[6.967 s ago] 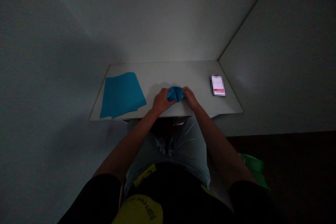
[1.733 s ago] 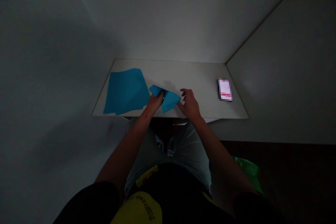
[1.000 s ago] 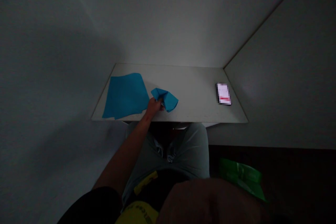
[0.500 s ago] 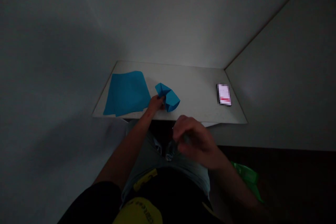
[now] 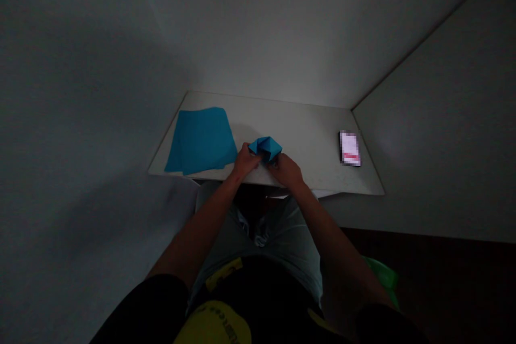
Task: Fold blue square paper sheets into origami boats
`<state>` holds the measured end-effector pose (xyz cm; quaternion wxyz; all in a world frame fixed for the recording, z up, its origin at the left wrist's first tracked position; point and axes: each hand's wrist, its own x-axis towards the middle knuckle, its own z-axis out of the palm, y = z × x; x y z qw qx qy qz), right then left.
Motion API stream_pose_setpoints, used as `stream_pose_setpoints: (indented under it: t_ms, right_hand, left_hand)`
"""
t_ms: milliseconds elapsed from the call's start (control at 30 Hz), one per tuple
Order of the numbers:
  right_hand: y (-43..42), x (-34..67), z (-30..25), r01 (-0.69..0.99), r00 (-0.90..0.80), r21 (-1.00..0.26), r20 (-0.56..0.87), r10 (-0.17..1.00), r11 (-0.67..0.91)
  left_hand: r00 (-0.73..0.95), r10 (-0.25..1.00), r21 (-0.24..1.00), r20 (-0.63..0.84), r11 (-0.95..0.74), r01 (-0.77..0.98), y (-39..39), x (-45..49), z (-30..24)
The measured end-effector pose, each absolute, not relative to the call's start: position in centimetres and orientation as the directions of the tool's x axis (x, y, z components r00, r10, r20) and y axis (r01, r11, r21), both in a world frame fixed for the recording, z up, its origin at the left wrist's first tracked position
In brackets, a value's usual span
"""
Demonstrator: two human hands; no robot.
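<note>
In the head view, the folded paper (image 5: 271,146) is at the middle of the table (image 5: 298,123), toward its near edge. It is blue, creased into several facets, with a peak on the far side and a dark hollow facing near. Whether it rests on the table or is held just above it, I cannot tell.

The left hand (image 5: 245,162) pinches the folded paper at its left end, thumb toward the near side. The right hand (image 5: 287,171) has its fingers curled in at the near right part of the folded paper, gripping it from below; the exact place of those fingertips is too dark to make out. The hands are near each other but apart, with the folded paper between them.

On the left of the table lie blue sheets (image 5: 203,140), flat and overlapping, their right edge just beside the left hand. On the far right, well apart from the right hand, lies a phone (image 5: 349,149) with a bright, pixelated screen.

A pale wall (image 5: 258,37) rises behind the table. Nearer, the person's jeans (image 5: 294,231) and black shirt (image 5: 278,295) with yellow print show. A green object (image 5: 385,275) is at the near right, partly hidden by the right arm, beside the dark floor (image 5: 451,274).
</note>
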<state>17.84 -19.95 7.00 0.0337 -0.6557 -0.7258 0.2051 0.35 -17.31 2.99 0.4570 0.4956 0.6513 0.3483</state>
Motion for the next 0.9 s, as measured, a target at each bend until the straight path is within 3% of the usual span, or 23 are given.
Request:
stream_pose_setpoints:
  t_ms: [233, 333, 633, 900]
  right_hand:
    - [-17.9, 18.2, 6.3, 0.958, -0.116, -0.287, -0.323, 0.939, 0.019]
    - [-17.8, 18.3, 6.7, 0.963, -0.104, -0.271, -0.323, 0.941, 0.014]
    - [-17.4, 17.0, 7.2, 0.968, -0.226, -0.162, -0.215, 0.950, 0.193]
    - [-16.6, 17.6, 6.0, 0.947, -0.242, -0.270, -0.233, 0.942, 0.177]
  left_hand:
    - [-0.073, 0.994, 0.815, -0.085, 0.111, 0.568, -17.7, 0.7, 3.2]
    - [-0.040, 0.995, 0.765, -0.095, 0.099, 0.637, -17.6, 0.9, 3.5]
    - [-0.016, 1.000, 0.725, -0.021, 0.026, 0.688, -17.2, 1.4, 3.3]
    - [-0.013, 0.994, 0.793, -0.107, 0.094, 0.603, -16.6, 1.0, 3.5]
